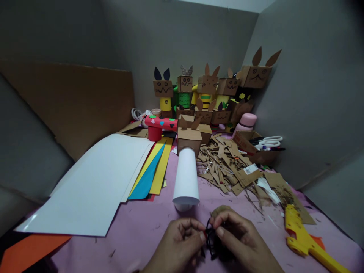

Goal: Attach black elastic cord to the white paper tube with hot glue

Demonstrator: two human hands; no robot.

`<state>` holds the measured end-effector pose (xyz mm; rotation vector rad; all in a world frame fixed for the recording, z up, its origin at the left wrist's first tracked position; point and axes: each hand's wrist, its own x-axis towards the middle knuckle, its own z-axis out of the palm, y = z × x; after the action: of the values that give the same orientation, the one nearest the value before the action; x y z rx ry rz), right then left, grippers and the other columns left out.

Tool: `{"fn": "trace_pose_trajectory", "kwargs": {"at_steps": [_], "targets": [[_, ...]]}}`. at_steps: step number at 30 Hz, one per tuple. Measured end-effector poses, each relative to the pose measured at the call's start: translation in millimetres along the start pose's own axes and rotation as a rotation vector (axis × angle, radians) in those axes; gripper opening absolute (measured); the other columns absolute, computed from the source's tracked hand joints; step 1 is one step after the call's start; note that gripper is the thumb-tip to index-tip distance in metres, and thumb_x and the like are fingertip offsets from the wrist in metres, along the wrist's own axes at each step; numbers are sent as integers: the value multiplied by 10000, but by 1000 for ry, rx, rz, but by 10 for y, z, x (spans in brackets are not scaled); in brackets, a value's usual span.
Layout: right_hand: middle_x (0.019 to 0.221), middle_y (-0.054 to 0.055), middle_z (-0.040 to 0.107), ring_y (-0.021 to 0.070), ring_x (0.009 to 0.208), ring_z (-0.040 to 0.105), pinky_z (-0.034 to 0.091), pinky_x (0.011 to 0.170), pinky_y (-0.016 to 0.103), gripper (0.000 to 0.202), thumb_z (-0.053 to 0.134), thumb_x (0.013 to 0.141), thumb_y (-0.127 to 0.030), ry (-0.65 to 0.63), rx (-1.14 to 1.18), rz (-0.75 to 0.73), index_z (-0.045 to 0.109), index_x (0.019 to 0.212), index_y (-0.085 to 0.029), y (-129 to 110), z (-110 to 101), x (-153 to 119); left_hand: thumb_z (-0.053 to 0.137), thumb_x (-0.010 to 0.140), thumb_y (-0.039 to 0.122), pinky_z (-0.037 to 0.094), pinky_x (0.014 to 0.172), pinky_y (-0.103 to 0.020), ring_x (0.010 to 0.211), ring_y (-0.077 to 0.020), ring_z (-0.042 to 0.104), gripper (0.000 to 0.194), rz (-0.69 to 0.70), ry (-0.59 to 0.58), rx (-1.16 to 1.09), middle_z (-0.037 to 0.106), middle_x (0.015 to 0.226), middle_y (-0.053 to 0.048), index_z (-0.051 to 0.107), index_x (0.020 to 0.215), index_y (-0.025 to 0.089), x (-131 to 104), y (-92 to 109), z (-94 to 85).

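My left hand (186,239) and my right hand (237,237) are close together at the front of the table, thumbs and fingers pinched. Between them is a tangle of thin black strips (211,242), gripped from both sides; whether it is paper or cord I cannot tell. A small red spot shows at my left thumb tip. Just beyond my hands lies a white paper tube (186,178), its near end resting on a small white piece (183,207). The tube's far end meets a cardboard box head (189,138) with two pointed ears.
White sheets (93,178) and coloured paper (162,167) lie at left. Cardboard scraps (222,163) pile up at right, near a box of scissors and pens (256,148). A yellow glue gun (301,235) lies front right. Several cardboard animal figures (209,85) and a pink bottle (247,123) stand behind.
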<state>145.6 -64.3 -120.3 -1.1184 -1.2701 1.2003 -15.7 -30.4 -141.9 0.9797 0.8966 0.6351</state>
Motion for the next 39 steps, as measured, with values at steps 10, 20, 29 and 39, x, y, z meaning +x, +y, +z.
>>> {"fn": "trace_pose_trajectory", "kwargs": {"at_steps": [10, 20, 29, 39], "targets": [[835, 12, 554, 120, 638, 487, 369, 569, 244, 257, 631, 773, -439, 88, 59, 116, 628, 879, -205, -50, 12, -25, 681, 677, 392, 283, 361, -178, 354, -39, 386, 291, 22, 23, -25, 495, 473, 81, 544, 783, 157, -18, 9, 26], [934, 13, 589, 104, 651, 542, 421, 611, 227, 125, 639, 775, -339, 117, 113, 120, 634, 783, -214, -53, 10, -7, 651, 708, 371, 291, 354, -174, 351, -35, 373, 266, 20, 18, 15, 479, 468, 86, 542, 800, 147, -9, 8, 15], [939, 11, 582, 105, 665, 527, 413, 606, 216, 111, 627, 790, -333, 82, 88, 103, 633, 800, -223, -30, -3, -3, 656, 709, 357, 271, 361, -182, 356, -39, 375, 245, 6, 16, 1, 480, 474, 85, 544, 794, 157, -9, 5, 24], [941, 7, 601, 101, 663, 530, 414, 629, 220, 186, 581, 839, -397, 57, 93, 119, 645, 804, -226, -11, -28, -11, 649, 688, 363, 278, 378, -186, 371, -39, 385, 266, 2, 36, 16, 479, 473, 84, 537, 791, 144, -51, 62, 42]]}}
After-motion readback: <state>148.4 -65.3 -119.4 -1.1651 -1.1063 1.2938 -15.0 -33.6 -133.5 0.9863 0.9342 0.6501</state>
